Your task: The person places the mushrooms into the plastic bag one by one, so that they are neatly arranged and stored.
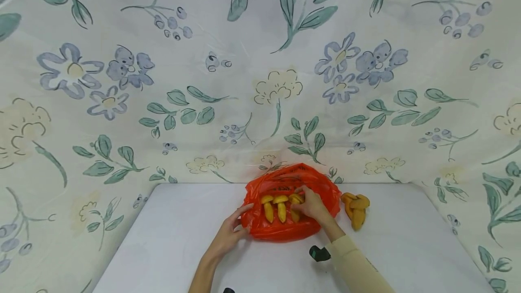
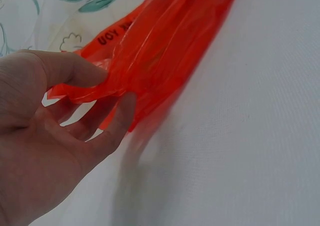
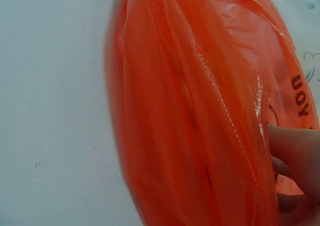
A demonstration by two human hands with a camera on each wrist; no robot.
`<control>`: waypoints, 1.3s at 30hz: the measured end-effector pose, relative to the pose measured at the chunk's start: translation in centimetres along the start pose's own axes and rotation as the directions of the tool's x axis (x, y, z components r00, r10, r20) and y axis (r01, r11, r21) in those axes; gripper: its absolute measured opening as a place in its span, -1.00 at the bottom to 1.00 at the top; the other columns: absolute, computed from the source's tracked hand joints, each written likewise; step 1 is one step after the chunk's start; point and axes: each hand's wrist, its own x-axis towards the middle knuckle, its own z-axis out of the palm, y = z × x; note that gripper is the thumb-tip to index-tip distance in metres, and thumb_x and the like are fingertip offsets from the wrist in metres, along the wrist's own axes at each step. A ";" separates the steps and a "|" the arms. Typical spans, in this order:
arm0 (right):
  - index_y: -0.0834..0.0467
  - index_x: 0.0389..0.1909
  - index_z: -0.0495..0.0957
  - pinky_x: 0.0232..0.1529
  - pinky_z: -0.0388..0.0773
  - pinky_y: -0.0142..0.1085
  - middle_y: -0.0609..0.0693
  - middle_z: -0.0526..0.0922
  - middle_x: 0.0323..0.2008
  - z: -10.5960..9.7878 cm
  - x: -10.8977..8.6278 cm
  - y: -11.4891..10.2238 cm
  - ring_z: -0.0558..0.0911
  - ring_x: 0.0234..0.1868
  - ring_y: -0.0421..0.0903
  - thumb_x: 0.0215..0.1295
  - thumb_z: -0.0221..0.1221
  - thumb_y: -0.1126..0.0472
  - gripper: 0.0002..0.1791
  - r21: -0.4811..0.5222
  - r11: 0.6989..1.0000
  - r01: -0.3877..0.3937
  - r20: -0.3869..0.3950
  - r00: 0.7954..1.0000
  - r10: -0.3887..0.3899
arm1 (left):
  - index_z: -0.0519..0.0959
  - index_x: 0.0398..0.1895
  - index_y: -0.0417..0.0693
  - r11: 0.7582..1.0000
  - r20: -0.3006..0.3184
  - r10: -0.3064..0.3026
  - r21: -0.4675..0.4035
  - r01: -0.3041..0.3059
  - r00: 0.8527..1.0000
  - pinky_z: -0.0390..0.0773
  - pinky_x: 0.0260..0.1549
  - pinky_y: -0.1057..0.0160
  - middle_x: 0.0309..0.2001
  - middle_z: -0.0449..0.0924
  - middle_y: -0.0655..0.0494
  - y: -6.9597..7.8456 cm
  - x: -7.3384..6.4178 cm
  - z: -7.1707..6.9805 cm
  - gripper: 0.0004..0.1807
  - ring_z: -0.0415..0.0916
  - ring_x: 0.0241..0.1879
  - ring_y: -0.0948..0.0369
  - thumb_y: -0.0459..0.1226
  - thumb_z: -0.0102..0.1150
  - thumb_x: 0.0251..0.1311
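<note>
A red plastic bag [image 1: 285, 234] lies spread open on the white table. Inside it, two yellow mushrooms [image 1: 281, 208] stand out side by side, stems toward me. My right hand [image 1: 312, 203] reaches into the bag and holds a third yellow mushroom [image 1: 296, 199] beside them, partly covered by the fingers. At the bag's left edge, my left hand [image 1: 228, 236] pinches the plastic between thumb and fingers, as the left wrist view shows up close on the bag [image 2: 155, 60]. In the right wrist view, the bag's side hides most of the right hand [image 3: 302, 161].
To the right of the bag, several more yellow mushrooms [image 1: 356, 209] lie in a small pile on the white table [image 1: 175, 225]. A dark green and black object [image 1: 319, 253] shows beside the right sleeve. Floral cloth [image 1: 252, 58] hangs behind the table.
</note>
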 end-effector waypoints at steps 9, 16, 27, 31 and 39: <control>0.12 0.08 0.46 -0.01 0.65 -0.12 0.08 0.62 -0.03 -0.7 -0.4 0.2 0.54 -0.09 -0.02 0.14 0.38 0.17 -0.51 0.022 0.999 0.040 -0.011 0.999 -0.040 | 0.38 0.37 0.25 1.000 -0.019 -0.020 0.008 0.021 1.000 0.65 0.03 0.13 0.50 0.13 0.01 0.2 0.2 0.3 -0.32 0.38 0.26 -0.08 -0.48 0.11 0.20; 0.15 0.10 0.46 0.01 0.66 -0.09 0.12 0.63 0.03 -0.9 -0.8 -0.2 0.59 -0.02 0.03 0.15 0.36 0.22 -0.51 0.041 0.994 0.097 -0.027 0.995 -0.096 | 0.37 0.38 0.23 1.000 -0.007 -0.021 0.003 0.022 1.000 0.66 0.00 0.16 0.49 0.14 0.00 0.3 0.0 -0.1 -0.34 0.39 0.22 -0.07 -0.46 0.12 0.22; 0.13 0.14 0.43 -0.03 0.65 -0.14 0.16 0.61 0.00 -2.3 -1.3 -1.0 0.57 -0.04 0.09 0.17 0.35 0.27 -0.49 0.039 0.993 0.110 -0.064 0.992 -0.107 | 0.38 0.37 0.21 1.000 -0.017 -0.019 0.001 0.019 1.000 0.66 -0.02 0.19 0.47 0.17 0.00 0.3 0.0 0.2 -0.33 0.41 0.20 -0.05 -0.48 0.10 0.21; 0.10 0.18 0.40 -0.01 0.67 -0.10 0.16 0.61 0.05 -2.8 -1.6 -1.4 0.60 -0.02 0.06 0.17 0.35 0.25 -0.45 0.043 0.994 0.098 -0.079 0.992 -0.094 | 0.38 0.37 0.22 1.000 -0.017 -0.021 -0.001 0.021 1.000 0.66 0.01 0.17 0.48 0.17 0.00 0.2 0.0 0.2 -0.33 0.41 0.21 -0.05 -0.48 0.11 0.21; 0.07 0.14 0.43 -0.04 0.69 -0.12 0.15 0.64 0.01 -3.8 -2.2 -1.9 0.65 -0.08 0.02 0.17 0.35 0.22 -0.49 0.033 0.991 0.129 -0.113 0.986 -0.125 | 0.38 0.37 0.19 0.999 -0.008 -0.021 -0.028 0.021 1.000 0.68 -0.04 0.19 0.48 0.17 -0.01 0.2 0.0 0.2 -0.33 0.40 0.21 -0.06 -0.49 0.10 0.20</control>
